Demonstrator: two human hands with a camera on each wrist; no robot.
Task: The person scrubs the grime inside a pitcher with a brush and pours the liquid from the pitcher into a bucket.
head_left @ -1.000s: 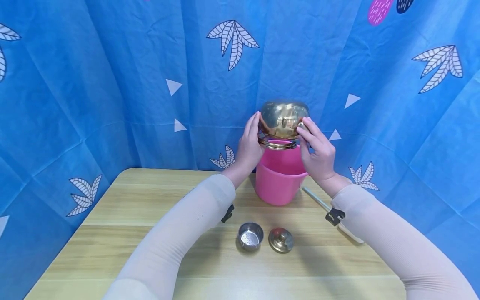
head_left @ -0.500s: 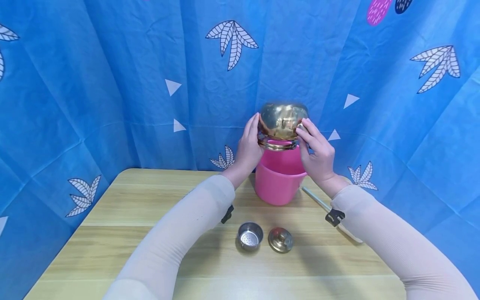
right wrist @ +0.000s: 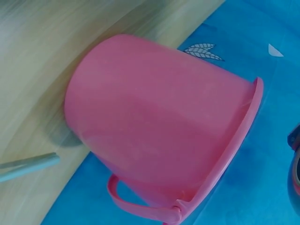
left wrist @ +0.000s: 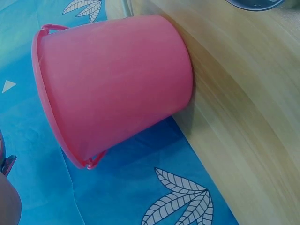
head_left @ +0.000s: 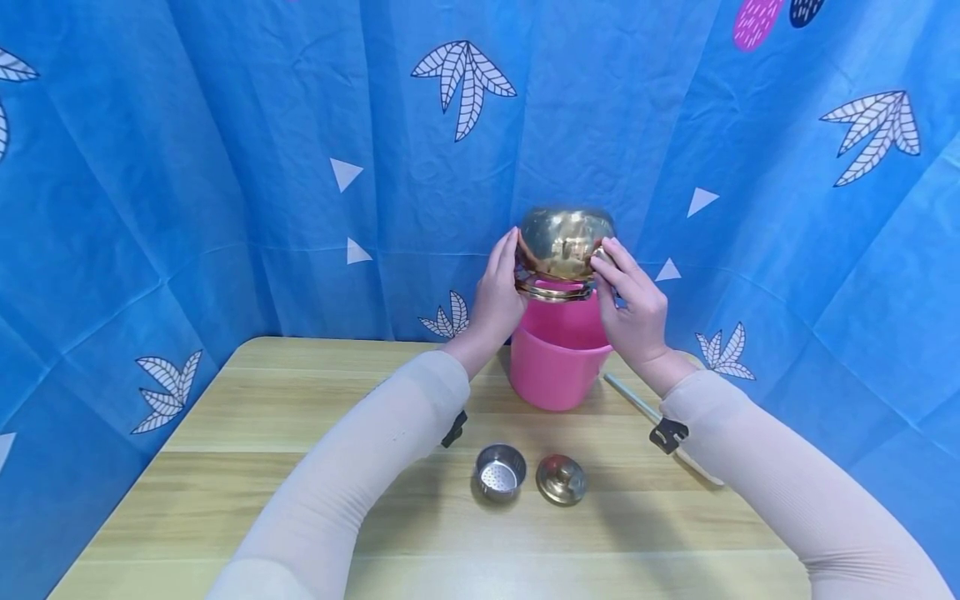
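A shiny gold-coloured metal teapot (head_left: 566, 242) is tipped mouth-down above a pink bucket (head_left: 555, 379) in the head view. My left hand (head_left: 495, 296) holds the pot's left side, its fingers reaching up along the wall and its thumb hidden. On the right side, my right hand (head_left: 633, 300) grips a small part that sticks out from the pot. Both wrist views show mostly the bucket's outer wall, with only a sliver of my left hand (left wrist: 9, 201) at the left wrist view's edge. A perforated steel strainer cup (head_left: 501, 477) and a gold-coloured lid (head_left: 561, 481) lie nearer me.
A pale blue rod (head_left: 632, 396) lies on the wooden table (head_left: 300, 417), partly under my right forearm. The bucket's handle (right wrist: 140, 208) hangs at its side. A blue patterned curtain (head_left: 300, 167) closes off the back and both sides.
The teapot and both hands have sunk very slightly. The grip and the tilt look the same, and the things on the table have stayed put.
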